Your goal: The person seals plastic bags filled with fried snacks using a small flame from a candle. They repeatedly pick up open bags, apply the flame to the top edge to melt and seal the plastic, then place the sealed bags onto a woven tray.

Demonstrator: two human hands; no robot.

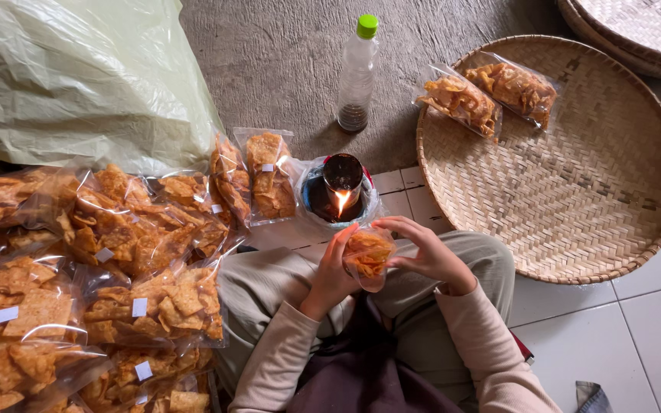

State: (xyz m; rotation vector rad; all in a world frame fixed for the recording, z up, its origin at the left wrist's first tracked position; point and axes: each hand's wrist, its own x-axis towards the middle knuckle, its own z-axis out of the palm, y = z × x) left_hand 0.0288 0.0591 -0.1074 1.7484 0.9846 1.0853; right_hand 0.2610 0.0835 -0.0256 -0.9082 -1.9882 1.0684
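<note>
Both hands hold a small bag of chips [367,256] just near the flame of a little lamp [342,187]. The left hand [333,271] grips the bag's left side, fingers curled around it; the right hand [428,252] pinches its top right edge. Filled bags [116,260] pile up at the left. A round woven tray [575,199] at the right carries two sealed bags [491,95] on its far rim. A green-capped bottle [357,76] stands beyond the lamp.
</note>
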